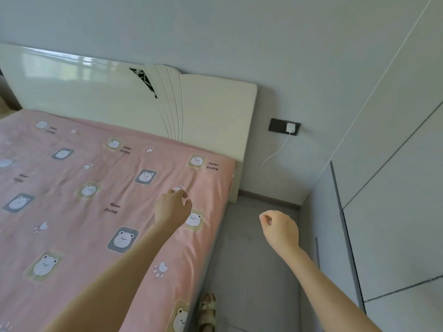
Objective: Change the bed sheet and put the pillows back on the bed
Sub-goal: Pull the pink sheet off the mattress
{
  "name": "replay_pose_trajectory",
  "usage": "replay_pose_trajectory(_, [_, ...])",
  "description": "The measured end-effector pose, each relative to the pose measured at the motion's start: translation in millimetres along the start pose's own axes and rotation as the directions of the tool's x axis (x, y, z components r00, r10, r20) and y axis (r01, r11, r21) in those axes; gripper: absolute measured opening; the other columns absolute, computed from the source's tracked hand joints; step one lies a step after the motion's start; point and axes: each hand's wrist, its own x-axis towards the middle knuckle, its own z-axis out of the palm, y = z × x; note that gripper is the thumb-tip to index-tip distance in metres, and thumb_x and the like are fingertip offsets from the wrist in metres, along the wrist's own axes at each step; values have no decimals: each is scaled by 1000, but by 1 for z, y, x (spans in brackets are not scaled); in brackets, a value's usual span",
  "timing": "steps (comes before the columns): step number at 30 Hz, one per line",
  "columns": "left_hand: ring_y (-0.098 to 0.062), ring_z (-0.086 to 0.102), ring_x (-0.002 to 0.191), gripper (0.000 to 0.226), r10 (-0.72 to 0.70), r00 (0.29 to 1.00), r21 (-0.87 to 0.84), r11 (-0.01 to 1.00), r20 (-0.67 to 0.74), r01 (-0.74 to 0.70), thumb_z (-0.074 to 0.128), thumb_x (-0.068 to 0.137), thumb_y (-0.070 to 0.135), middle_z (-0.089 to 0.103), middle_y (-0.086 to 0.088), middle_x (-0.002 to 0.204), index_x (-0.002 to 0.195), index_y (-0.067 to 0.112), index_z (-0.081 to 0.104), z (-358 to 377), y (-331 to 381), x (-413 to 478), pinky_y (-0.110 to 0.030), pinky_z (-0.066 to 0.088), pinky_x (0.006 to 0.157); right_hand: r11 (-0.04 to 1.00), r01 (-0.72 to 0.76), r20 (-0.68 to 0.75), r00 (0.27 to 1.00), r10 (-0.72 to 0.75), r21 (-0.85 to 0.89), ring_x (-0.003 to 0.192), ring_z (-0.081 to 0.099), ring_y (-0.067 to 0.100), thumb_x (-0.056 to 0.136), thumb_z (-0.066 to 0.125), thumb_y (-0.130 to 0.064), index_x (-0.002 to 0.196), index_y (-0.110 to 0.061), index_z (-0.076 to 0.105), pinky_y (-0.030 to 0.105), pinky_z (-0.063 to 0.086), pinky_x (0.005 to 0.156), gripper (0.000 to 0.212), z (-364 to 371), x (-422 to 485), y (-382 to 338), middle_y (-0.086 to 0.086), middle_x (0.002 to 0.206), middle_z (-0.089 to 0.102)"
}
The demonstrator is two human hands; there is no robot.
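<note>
Left hand (173,208) over pink sheet (79,212), fingers loose, holding nothing. Right hand (280,227) over floor (251,264), curled into fist, seems empty.

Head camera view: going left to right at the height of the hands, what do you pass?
Pink bear-print bed sheet → left hand → grey floor → right hand → white wardrobe doors.
</note>
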Motion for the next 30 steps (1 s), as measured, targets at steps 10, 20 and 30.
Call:
replay_pose_trajectory(10, [-28,56,102,32,-3,979,7,1000,203,2,47,95,29,56,-9,115,121,14,59,82,31,247,-34,46,85,955,-297,167,943,288,27,90,60,17,98,45,-25,104,-16,68,24,37,67,26,66,209,17,-3,99,69])
replay_pose_trajectory(20, [-28,54,110,36,-95,952,-15,994,291,104,49,95,29,57,-7,125,127,13,55,169,53,375,-33,43,83,415,-781,510,621,595,466,81,60,21,100,44,-27,93,-2,64,36,51,78,33,145,387,35,7,84,65])
replay_pose_trajectory(30, [-29,30,136,46,-17,927,161,986,375,-47,45,94,40,41,-11,145,136,21,49,311,59,500,-37,31,106,158,-927,767,370,524,340,124,49,39,101,41,-35,131,8,47,43,41,105,52,306,564,73,22,132,54])
